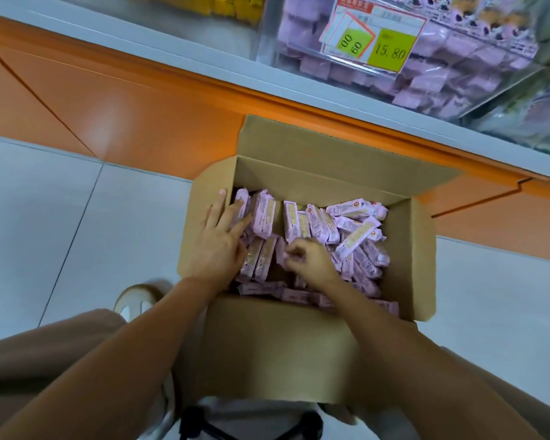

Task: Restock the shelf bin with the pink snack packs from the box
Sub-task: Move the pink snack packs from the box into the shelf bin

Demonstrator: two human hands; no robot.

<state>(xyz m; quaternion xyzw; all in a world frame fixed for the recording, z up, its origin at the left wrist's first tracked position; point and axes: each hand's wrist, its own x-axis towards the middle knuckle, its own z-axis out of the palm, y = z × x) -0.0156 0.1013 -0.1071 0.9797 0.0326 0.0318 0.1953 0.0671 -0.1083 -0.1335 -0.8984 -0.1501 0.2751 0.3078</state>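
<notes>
Dozens of pink packs [346,230] fill the box [299,344], most with their long sides running near to far. At its left wall the left hand [218,239] rests on a row of them, fingers straight and spread. Just right of it the right hand [310,260], fingers curled, seems to pinch one pack, though blur hides the grip; the shelf bin [264,33] sits far right, nearer this hand.

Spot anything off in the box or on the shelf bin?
Packs at the box's right side lie jumbled, while the left ones stand in rows. On the bin, one price tag sits crooked over another.
</notes>
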